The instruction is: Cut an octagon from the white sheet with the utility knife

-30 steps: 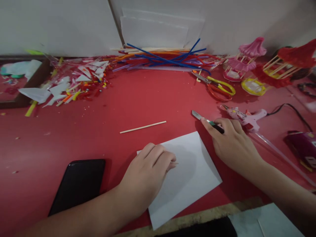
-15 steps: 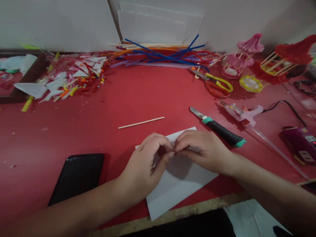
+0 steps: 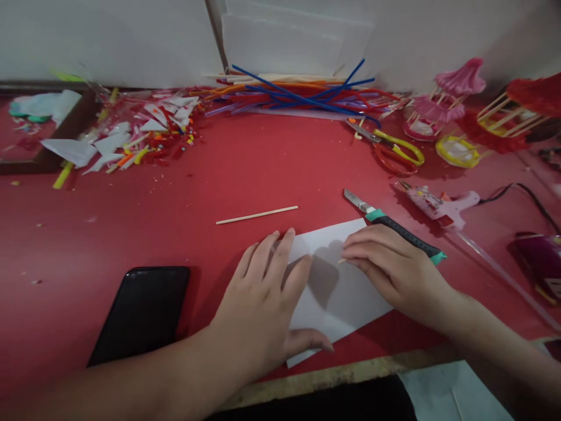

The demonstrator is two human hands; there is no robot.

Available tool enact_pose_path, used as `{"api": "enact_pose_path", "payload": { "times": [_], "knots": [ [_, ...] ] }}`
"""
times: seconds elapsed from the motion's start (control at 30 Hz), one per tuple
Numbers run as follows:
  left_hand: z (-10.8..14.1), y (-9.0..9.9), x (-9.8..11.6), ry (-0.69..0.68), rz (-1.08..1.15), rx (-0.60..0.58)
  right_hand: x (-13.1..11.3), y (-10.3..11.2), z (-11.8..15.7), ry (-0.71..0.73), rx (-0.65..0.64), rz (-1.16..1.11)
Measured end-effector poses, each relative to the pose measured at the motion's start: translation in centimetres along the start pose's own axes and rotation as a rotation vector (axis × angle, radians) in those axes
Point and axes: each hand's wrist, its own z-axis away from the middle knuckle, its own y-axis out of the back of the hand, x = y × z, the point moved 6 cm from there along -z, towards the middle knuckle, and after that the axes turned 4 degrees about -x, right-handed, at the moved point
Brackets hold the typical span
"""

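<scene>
A white sheet of paper (image 3: 337,292) lies at an angle on the red tabletop near its front edge. My left hand (image 3: 267,292) rests over the sheet's left part, its fingers spread and nothing in it. Over the right part, my right hand (image 3: 385,263) pinches something thin; only a small pale tip, like the end of a wooden stick, shows at the fingertips. Beyond the sheet lies a thin wooden stick (image 3: 256,215). The cutter knife (image 3: 407,237), black and green, is partly hidden behind my right hand.
A black phone (image 3: 142,313) lies at left. Scraps (image 3: 144,134) and a dark-framed tray (image 3: 65,131) sit behind it. Pipe cleaners (image 3: 298,96) line the wall. Scissors (image 3: 390,149), a glue gun (image 3: 442,207) and pink (image 3: 438,108) and red (image 3: 504,128) stick models stand at right.
My hands, earlier together at the fingertips, have moved apart. The left hand has opened and spread over the paper; the right has shifted right with a small pale tip showing. The view has shifted slightly.
</scene>
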Motion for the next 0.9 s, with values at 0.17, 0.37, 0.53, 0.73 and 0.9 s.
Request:
{"api": "enact_pose_path", "payload": {
  "times": [0.17,0.37,0.53,0.73,0.9],
  "knots": [
    [0.2,1.2,0.2,0.083,-0.185,-0.014,-0.6,0.1,2.7,-0.113,0.101,0.136],
    [0.6,1.3,0.7,0.047,-0.258,0.017,-0.1,-0.7,4.3,-0.262,0.073,0.088],
    [1.1,1.0,2.0,-0.168,-0.037,0.068,0.8,-0.1,3.5,-0.330,0.067,0.111],
    [1.2,1.5,2.7,-0.332,0.087,0.133,2.2,0.0,2.7,-0.365,0.056,0.133],
    [0.0,0.9,1.6,-0.296,0.192,0.120,2.0,-0.6,1.7,-0.282,0.028,0.087]
  ]
}}
